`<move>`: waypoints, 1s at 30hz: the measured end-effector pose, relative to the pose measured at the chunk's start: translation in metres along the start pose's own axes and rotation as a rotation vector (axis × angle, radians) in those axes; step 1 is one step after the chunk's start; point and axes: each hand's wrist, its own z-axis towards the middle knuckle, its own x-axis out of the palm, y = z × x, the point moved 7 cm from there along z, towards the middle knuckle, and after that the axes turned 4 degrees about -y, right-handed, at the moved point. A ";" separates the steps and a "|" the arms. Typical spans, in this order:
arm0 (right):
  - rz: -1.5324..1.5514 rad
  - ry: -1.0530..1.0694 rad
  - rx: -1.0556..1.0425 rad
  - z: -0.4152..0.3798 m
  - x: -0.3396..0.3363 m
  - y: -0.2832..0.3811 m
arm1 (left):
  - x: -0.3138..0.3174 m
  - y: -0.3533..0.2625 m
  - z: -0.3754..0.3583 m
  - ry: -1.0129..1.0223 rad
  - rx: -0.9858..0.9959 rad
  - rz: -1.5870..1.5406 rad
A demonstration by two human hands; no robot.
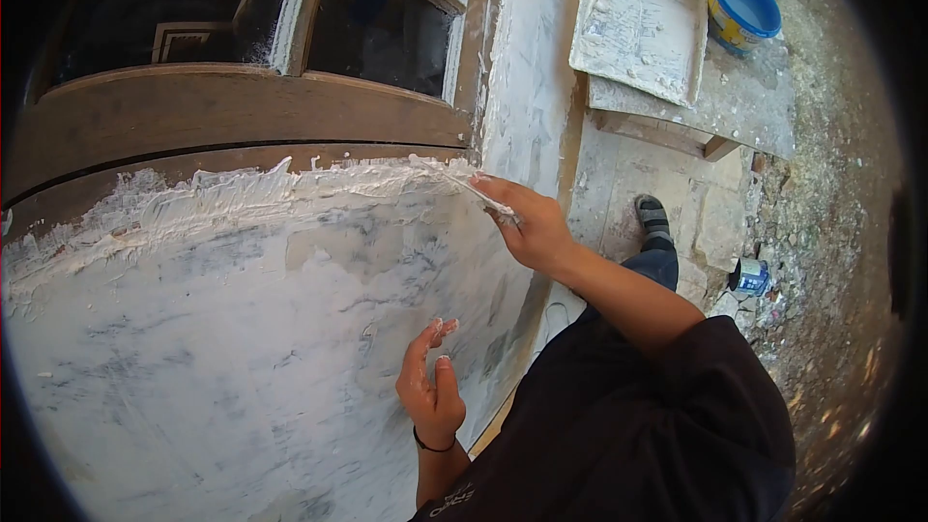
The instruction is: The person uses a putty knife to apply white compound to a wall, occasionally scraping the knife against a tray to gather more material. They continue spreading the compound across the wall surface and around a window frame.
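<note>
Shows thin, straight blade [487, 202], smeared white; projects past fingertips of grasping right hand [536, 230]. Has left hand [431, 400] free, with fingers parted.

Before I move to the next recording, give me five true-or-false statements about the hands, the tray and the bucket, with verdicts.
1. The right hand holds a thin, flat tool by the thick white paste below the brown wooden window frame. True.
2. The left hand grips a second tool. False: its fingers and thumb stand apart, with nothing visible between them.
3. A thin dark band circles the left wrist. True.
4. The square, white-crusted tray and the yellow-labelled blue bucket share one spattered table. True.
5. The bucket lies tipped over. False: it stands upright beside the tray.
</note>
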 end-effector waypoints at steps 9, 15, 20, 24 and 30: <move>-0.112 -0.002 -0.257 -0.067 0.091 0.023 | -0.015 0.017 -0.021 -0.019 -0.055 0.004; -0.002 0.123 -0.282 -0.097 0.076 0.039 | -0.011 0.013 -0.014 -0.016 -0.020 -0.050; 0.028 -0.074 -0.216 -0.072 0.037 0.039 | -0.015 -0.005 -0.005 -0.050 0.090 -0.078; -0.046 -0.102 -0.255 -0.053 0.050 0.027 | -0.021 -0.007 -0.008 -0.085 0.087 -0.056; -0.113 0.032 -0.342 -0.092 0.094 0.035 | -0.025 0.000 -0.017 -0.122 0.031 -0.063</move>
